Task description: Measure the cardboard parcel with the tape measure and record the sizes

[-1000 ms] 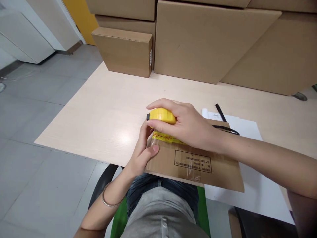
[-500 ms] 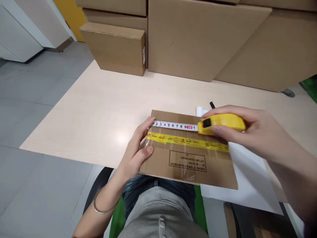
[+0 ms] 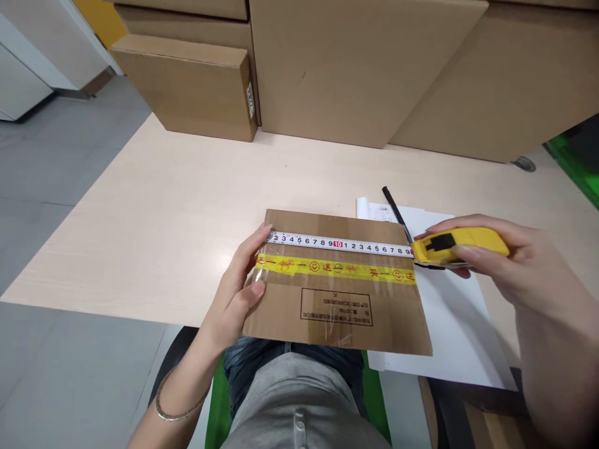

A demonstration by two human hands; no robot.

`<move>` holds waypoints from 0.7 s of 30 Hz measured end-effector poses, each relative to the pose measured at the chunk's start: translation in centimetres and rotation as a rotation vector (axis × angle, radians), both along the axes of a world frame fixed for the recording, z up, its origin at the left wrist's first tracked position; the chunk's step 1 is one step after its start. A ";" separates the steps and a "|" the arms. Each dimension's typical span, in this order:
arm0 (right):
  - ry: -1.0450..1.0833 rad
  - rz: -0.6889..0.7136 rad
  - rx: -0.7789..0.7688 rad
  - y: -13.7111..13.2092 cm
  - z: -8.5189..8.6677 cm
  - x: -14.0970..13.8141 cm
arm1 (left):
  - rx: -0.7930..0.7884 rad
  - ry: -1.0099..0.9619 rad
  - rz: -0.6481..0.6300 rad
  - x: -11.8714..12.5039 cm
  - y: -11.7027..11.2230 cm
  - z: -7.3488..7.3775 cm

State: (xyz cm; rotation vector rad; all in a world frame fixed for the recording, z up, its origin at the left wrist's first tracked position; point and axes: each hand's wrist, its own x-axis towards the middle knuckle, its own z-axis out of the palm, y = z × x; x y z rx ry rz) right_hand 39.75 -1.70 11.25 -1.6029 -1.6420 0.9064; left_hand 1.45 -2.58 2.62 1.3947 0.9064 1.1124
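Note:
My left hand (image 3: 241,284) grips the left edge of a flat cardboard box (image 3: 285,312), its fingertips at the start of the tape blade. Across the box's top runs a white measuring blade (image 3: 309,242), stretched from that edge to just past the right edge. My right hand (image 3: 505,255) is closed round the yellow tape measure (image 3: 482,243), whose case sits just off the box's right side. Yellow printed packing tape (image 3: 327,268) crosses the box below the blade, and a black printed label frame (image 3: 336,305) lies nearer me.
White paper sheets (image 3: 461,324) lie right of the box, partly under it, with a black pen (image 3: 395,209) on them. Along the back of the table (image 3: 116,249) stand large cardboard boxes (image 3: 355,68) and a smaller box (image 3: 187,87).
My right hand has pulled the tape measure rightward, so the blade now spans the box's width instead of about half. More of the pen shows. The view has shifted slightly.

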 end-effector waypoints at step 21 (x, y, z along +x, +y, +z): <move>-0.217 0.335 0.144 1.6 3.9 -8.8 | -0.021 0.021 -0.005 -0.1 -0.1 -0.5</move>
